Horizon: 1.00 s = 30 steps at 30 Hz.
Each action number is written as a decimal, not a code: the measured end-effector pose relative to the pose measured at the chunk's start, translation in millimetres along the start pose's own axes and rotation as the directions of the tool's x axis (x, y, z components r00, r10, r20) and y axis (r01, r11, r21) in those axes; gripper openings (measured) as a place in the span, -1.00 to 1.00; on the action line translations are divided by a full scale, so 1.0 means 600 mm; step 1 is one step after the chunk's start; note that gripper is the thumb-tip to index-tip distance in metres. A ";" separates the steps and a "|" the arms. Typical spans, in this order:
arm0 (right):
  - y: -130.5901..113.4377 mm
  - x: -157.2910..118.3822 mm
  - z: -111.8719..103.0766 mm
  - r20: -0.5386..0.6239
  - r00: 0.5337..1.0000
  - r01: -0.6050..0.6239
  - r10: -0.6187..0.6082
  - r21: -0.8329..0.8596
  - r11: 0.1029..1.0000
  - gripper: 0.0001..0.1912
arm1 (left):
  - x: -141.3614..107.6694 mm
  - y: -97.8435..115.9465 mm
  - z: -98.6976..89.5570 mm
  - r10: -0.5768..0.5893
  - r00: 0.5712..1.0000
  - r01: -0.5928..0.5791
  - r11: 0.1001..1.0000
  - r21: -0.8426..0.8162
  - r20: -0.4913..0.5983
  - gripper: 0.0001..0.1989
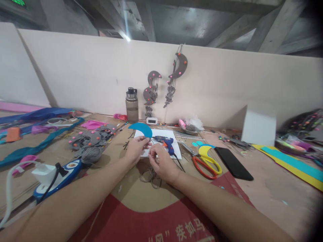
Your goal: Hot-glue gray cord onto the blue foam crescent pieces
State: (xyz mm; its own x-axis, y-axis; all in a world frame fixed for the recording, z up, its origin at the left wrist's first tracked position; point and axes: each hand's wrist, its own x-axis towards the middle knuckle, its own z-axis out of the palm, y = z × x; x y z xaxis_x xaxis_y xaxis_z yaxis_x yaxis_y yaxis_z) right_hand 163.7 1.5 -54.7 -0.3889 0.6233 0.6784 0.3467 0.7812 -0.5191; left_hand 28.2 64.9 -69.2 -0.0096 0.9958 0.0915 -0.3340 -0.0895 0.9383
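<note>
A blue crescent-shaped piece [141, 128] is pinched between the thumb and fingers of my left hand [137, 149], its curved tip pointing to the left. My right hand [163, 163] is closed just to the right, fingertips pressed together on a strand of grey yarn [151, 177] that lies in loose loops beneath it. The two hands are close but apart. Right behind them, a blue hot glue gun [169, 145] rests on a white sheet [164, 134], its nozzle toward the crescent. My fingers partly hide the sheet.
Scissors [205, 166] with red and yellow handles lie beside a black phone [233, 163]. At left are a power strip [59, 178], a ball of grey yarn [92, 154] and grey felt pieces [87, 139]. A bottle [132, 106] and small clock [151, 121] stand by the wall, where grey crescents [180, 65] hang.
</note>
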 end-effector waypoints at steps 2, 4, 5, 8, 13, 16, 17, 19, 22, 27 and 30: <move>0.002 0.000 0.002 0.013 0.996 0.083 -0.083 -0.022 0.996 -0.88 | 0.002 -0.002 -0.001 0.007 1.000 -0.007 1.000 0.021 0.003 -0.72; 0.006 -0.002 0.003 0.037 0.991 0.128 -0.126 -0.053 0.990 -0.84 | 0.004 -0.002 -0.001 0.007 1.000 -0.007 0.999 0.044 -0.013 -0.72; 0.008 -0.003 0.004 0.056 0.989 0.140 -0.136 -0.074 0.987 -0.83 | 0.005 -0.002 -0.002 0.003 1.000 -0.002 0.999 0.054 -0.021 -0.71; 0.013 -0.006 0.007 0.109 0.981 0.179 -0.163 -0.156 0.971 -0.84 | 0.005 -0.001 -0.002 -0.007 1.000 0.009 0.998 0.063 -0.029 -0.69; 0.019 -0.006 0.009 0.116 0.979 0.187 -0.167 -0.193 0.963 -0.87 | 0.001 0.003 0.000 0.004 0.999 -0.004 1.000 -0.008 -0.035 -0.67; 0.019 -0.003 0.009 0.108 0.978 0.191 -0.178 -0.129 0.973 -0.86 | -0.002 0.007 0.002 -0.022 0.999 0.021 0.999 -0.032 -0.028 -0.66; 0.019 -0.002 0.009 0.105 0.976 0.201 -0.190 -0.114 0.973 -0.86 | -0.002 0.009 0.003 -0.033 0.999 0.032 0.999 -0.041 -0.023 -0.67; 0.017 -0.002 0.010 0.099 0.973 0.218 -0.209 -0.095 0.971 -0.88 | -0.002 0.010 0.003 -0.052 0.998 0.051 0.997 -0.054 -0.028 -0.69; 0.016 -0.002 0.011 0.107 0.973 0.214 -0.206 -0.070 0.974 -0.91 | -0.001 0.009 0.003 -0.066 0.996 0.063 0.996 -0.055 -0.051 -0.73; 0.012 -0.003 0.009 0.128 0.974 0.193 -0.186 -0.048 0.980 -0.91 | -0.002 0.009 0.002 -0.067 0.995 0.067 0.998 -0.002 -0.078 -0.78; 0.009 -0.007 0.010 0.126 0.976 0.186 -0.179 -0.047 0.981 -0.89 | -0.003 0.014 0.007 -0.069 0.990 0.073 0.997 0.029 -0.127 -0.86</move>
State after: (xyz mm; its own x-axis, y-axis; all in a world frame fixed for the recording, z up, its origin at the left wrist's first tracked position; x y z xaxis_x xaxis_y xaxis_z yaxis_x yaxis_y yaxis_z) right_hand 162.0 3.1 -63.4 -0.5490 0.4726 0.6894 0.3080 0.8811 -0.3587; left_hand 29.3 62.4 -60.3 -0.1059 0.9942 -0.0164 -0.3059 -0.0169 0.9519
